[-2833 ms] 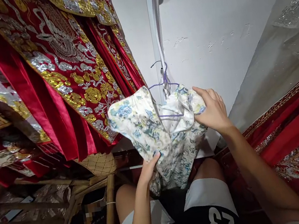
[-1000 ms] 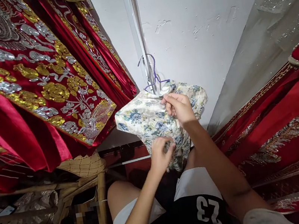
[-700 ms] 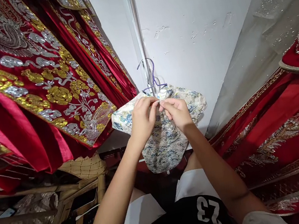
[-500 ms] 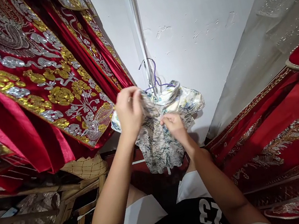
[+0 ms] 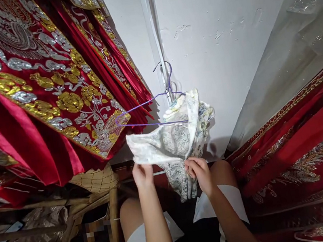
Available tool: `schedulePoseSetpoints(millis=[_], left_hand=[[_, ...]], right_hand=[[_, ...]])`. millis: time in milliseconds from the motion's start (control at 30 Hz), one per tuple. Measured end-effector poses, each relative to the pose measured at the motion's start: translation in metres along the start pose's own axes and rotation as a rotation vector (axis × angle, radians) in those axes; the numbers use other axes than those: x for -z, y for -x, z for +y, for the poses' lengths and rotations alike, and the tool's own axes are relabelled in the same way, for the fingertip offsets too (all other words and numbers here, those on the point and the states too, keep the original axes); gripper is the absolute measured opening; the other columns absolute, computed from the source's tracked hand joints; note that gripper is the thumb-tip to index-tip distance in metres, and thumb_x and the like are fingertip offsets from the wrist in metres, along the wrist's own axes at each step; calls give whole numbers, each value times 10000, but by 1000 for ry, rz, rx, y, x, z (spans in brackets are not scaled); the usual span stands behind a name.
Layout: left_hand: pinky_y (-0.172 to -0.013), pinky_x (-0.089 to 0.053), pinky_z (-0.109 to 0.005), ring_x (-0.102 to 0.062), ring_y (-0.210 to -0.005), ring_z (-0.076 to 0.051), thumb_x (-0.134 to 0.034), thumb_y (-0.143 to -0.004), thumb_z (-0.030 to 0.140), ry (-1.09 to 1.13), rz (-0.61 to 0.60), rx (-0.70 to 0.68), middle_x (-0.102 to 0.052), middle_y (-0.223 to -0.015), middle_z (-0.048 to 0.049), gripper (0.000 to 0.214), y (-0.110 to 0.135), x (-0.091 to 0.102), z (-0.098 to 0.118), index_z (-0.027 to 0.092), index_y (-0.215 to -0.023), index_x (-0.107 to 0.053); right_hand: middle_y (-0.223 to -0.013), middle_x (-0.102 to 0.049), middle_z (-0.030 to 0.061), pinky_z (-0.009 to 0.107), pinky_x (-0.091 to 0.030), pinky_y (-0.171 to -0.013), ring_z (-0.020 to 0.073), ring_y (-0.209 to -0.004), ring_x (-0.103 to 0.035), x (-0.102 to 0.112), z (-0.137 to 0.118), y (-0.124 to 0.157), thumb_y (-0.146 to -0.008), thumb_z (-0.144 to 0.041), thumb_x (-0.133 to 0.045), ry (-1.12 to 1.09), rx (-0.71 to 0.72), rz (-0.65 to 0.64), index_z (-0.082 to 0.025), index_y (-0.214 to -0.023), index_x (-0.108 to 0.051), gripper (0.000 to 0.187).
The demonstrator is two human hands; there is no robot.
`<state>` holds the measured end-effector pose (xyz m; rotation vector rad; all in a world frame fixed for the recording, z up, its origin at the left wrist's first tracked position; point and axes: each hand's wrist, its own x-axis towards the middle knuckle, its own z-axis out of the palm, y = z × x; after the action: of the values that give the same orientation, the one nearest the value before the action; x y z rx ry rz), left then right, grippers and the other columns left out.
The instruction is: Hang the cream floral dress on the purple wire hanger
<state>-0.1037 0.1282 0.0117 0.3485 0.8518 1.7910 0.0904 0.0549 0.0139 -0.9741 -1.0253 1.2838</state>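
Observation:
A short-sleeved floral blouse (image 5: 196, 129), white with blue and yellow print, hangs partly on a purple hanger (image 5: 169, 74). One shoulder remains over the hanger's right arm, while the hanger's left arm is bare. My left hand (image 5: 144, 176) is closed on the loose left side of the blouse, below its folded white edge; the fingertips are hidden by cloth. At the front opening, my right hand (image 5: 199, 172) pinches the edge of the blouse near its middle. The patterned lower part droops between my hands, above my knees.
The hanger hooks onto a white vertical strip (image 5: 151, 28) at the wall (image 5: 200, 16). Red embroidered garments (image 5: 69, 103) hang close on the left, another red garment (image 5: 298, 132) on the right. A bamboo frame (image 5: 114, 210) stands low left.
The blouse's left shoulder has come off the hanger, baring its left arm. My left hand has moved down with that side of the cloth, and my right hand has moved lower too.

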Motion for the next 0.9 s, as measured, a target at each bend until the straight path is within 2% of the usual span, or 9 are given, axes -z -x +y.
schedulePoseSetpoints(millis=[133,267,400,533,600,667,767,833,900], left_hand=[[-965,-558,-347,-720,-1005,-242,-615,-892,394,-56,78,67,-764,-864,-80,285,22,5,-16,185,-1059,-714],[-780,-558,-259,-669,-746,-152,-771,-786,428,-31,-102,5,-687,-772,6,290,47,-9,-5,197,-916,-654],[-671,-489,-207,-604,-688,-122,-782,-798,456,-208,-300,-132,-663,-799,27,279,82,-31,1,222,-883,-655],[-969,-489,-300,-668,-1044,-237,-708,-876,381,-695,-596,-184,-752,-1036,-66,193,109,-44,1,218,-943,-786],[-1117,-409,-345,-609,-1239,-270,-658,-909,338,-834,-690,-172,-734,-1202,-78,259,114,-45,2,236,-1108,-789],[-1084,-447,-384,-638,-1179,-268,-604,-935,332,-922,-710,-153,-718,-1240,-82,403,113,-40,4,246,-1319,-694],[-969,-516,-416,-663,-1025,-251,-557,-941,305,-1117,-638,-180,-694,-1252,-98,582,102,-28,11,246,-1516,-492],[-1068,-458,-454,-597,-1203,-277,-569,-907,246,-1262,-602,-261,-608,-1401,-105,646,93,-20,13,267,-1541,-445],[-1191,-335,-471,-431,-1416,-292,-603,-857,192,-1338,-702,-312,-489,-1542,-84,691,86,-14,13,290,-1525,-460]], right_hand=[[-377,-383,-47,258,-251,-462,85,-390,-297,16,7,0,-811,-437,-617,175,-115,-124,-195,-511,-565,389],[-412,-473,-25,238,-297,-478,96,-420,-394,24,30,-1,-807,-439,-651,338,-283,-339,-180,-526,-609,385],[-548,-576,1,242,-369,-506,130,-525,-499,18,39,-4,-837,-542,-647,319,-174,-151,-179,-638,-640,414],[-867,-720,67,334,-527,-795,230,-864,-656,12,19,-3,-886,-666,-551,67,-34,12,-210,-877,-722,488],[-1000,-736,104,396,-524,-908,273,-1007,-669,13,8,-1,-915,-747,-413,-119,-82,-38,-206,-1056,-731,644],[-1056,-736,120,425,-511,-950,294,-1062,-668,15,0,2,-907,-768,-408,-220,-141,-115,-195,-1165,-711,697],[-1097,-735,95,404,-495,-964,282,-1049,-664,18,-4,4,-813,-578,-726,-175,-143,-235,-216,-1235,-679,558],[-1016,-736,66,354,-508,-878,245,-933,-662,18,-8,0,-734,-387,-834,-76,-86,-315,-206,-1167,-701,488],[-855,-709,34,294,-490,-743,194,-784,-621,17,-16,-8,-707,-295,-830,36,-3,-408,-173,-1002,-732,333]])
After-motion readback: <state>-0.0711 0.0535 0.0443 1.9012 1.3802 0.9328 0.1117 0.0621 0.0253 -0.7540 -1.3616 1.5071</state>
